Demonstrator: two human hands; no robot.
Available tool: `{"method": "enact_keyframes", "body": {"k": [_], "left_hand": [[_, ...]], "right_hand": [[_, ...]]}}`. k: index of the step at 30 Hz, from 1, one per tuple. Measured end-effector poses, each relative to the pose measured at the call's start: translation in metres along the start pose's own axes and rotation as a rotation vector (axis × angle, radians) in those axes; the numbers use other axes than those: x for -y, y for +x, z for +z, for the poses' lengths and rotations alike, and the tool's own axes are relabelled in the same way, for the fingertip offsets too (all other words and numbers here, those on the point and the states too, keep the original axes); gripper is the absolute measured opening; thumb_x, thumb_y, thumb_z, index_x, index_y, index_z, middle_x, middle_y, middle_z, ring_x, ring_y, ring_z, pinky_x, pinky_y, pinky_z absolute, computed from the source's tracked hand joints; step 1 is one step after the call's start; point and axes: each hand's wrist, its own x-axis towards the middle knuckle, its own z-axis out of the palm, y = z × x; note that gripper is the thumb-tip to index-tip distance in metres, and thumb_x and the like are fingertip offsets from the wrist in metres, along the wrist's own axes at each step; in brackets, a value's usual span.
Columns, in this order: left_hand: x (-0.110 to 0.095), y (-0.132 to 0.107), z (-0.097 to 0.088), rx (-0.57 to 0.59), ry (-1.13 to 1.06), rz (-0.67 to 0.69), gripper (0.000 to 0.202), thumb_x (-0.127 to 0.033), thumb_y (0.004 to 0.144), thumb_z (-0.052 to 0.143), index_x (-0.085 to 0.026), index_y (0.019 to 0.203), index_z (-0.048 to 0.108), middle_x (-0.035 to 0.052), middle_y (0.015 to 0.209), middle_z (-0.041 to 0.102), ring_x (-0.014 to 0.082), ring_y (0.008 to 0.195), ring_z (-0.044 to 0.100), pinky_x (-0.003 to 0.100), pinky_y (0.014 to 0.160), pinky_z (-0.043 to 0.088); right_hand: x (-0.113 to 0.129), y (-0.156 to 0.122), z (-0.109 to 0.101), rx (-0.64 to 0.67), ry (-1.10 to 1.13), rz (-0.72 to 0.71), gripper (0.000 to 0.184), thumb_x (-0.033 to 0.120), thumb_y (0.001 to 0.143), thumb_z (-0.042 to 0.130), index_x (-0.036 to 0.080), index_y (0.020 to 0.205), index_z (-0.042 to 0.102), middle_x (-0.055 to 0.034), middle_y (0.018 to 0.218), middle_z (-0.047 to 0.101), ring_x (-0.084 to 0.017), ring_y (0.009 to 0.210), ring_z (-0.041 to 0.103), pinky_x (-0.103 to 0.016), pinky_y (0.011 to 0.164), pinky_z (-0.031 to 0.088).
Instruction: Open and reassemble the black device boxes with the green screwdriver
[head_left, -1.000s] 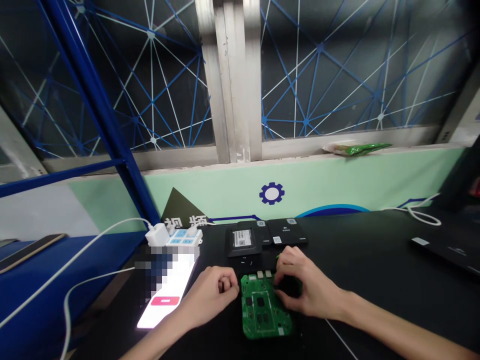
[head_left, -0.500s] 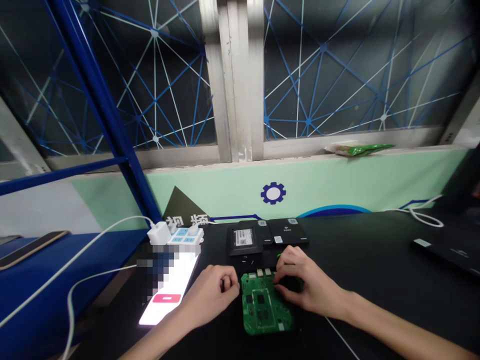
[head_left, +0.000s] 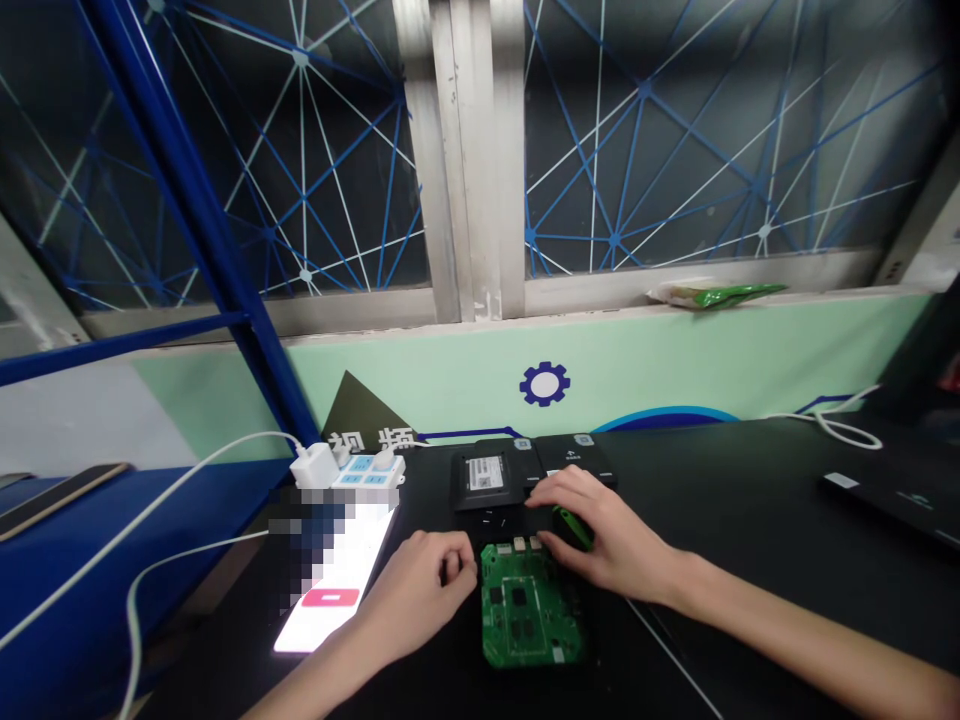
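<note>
A green circuit board (head_left: 532,625) lies flat in front of me, with small white connectors along its far edge. My left hand (head_left: 439,575) is curled closed at the board's left edge; whatever its fingers hold, if anything, is hidden. Over the board's far right corner is my right hand (head_left: 600,530), its fingers apart and its thumb close to the connectors. Beneath that hand's arch shows a green and black object (head_left: 574,527), partly covered, perhaps a tool handle. Several small screws (head_left: 495,521) lie on a dark surface just beyond the board.
Behind the board sit a black casing with a white label (head_left: 486,473) and a flat black box (head_left: 577,452). A bright-screened phone or tablet (head_left: 330,570) lies left, below a white power strip (head_left: 371,470) with cables. Another black device (head_left: 892,510) rests far right.
My right hand has moved slightly away from me and left, off the board's right side, and its fingers have spread. More of the green and black object shows. My left hand stays put.
</note>
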Motion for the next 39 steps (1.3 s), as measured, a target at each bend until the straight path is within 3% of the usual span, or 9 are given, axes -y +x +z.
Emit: {"method": "enact_keyframes", "body": {"k": [5,9,15,21,31,39], "left_hand": [[-0.002,-0.001,-0.001,-0.001,0.004,0.009,0.022,-0.027,0.087,0.048,-0.02,0.067,0.055,-0.0066,0.053,0.048,0.0106,0.049,0.045,0.022,0.051,0.028],[0.0,-0.001,-0.001,-0.003,0.006,0.007,0.021,-0.026,0.086,0.049,-0.021,0.067,0.056,-0.007,0.053,0.049,0.0106,0.05,0.046,0.021,0.051,0.028],[0.003,0.0,0.0,-0.005,0.017,0.002,0.023,-0.026,0.086,0.049,-0.021,0.065,0.055,-0.0067,0.053,0.049,0.0109,0.051,0.047,0.022,0.052,0.028],[0.0,-0.001,-0.001,-0.002,0.018,-0.016,0.022,-0.025,0.085,0.05,-0.021,0.064,0.056,-0.0071,0.052,0.048,0.0106,0.051,0.046,0.022,0.051,0.028],[0.0,-0.001,-0.001,0.003,0.024,-0.017,0.023,-0.026,0.086,0.049,-0.02,0.065,0.056,-0.0072,0.052,0.049,0.0103,0.051,0.047,0.022,0.053,0.029],[0.0,-0.001,-0.002,0.013,0.017,-0.02,0.023,-0.028,0.086,0.049,-0.02,0.068,0.059,-0.0054,0.054,0.051,0.012,0.052,0.049,0.023,0.054,0.03]], "right_hand": [[-0.006,0.029,0.013,0.008,-0.029,0.022,0.049,0.027,0.082,0.069,0.02,0.128,0.054,-0.0116,0.125,0.061,-0.028,0.114,0.054,-0.047,0.1,0.046],[-0.018,0.055,0.027,0.055,-0.083,0.047,0.064,0.04,0.078,0.071,0.016,0.135,0.052,-0.0171,0.137,0.054,-0.033,0.126,0.048,-0.051,0.107,0.04],[-0.036,0.079,0.039,0.17,-0.128,0.018,0.082,0.054,0.072,0.075,0.012,0.138,0.051,-0.0198,0.138,0.054,-0.036,0.126,0.047,-0.053,0.107,0.038],[-0.045,0.089,0.047,0.211,-0.082,-0.032,0.088,0.061,0.068,0.076,0.018,0.14,0.05,-0.017,0.133,0.057,-0.035,0.121,0.049,-0.053,0.102,0.04],[-0.04,0.085,0.037,0.14,-0.005,-0.04,0.08,0.057,0.065,0.081,0.021,0.131,0.053,-0.0132,0.123,0.057,-0.033,0.115,0.051,-0.051,0.099,0.042],[-0.013,0.046,0.008,0.139,0.055,0.028,0.078,0.049,0.062,0.085,0.023,0.13,0.055,-0.0114,0.123,0.056,-0.031,0.114,0.05,-0.051,0.098,0.042]]}}
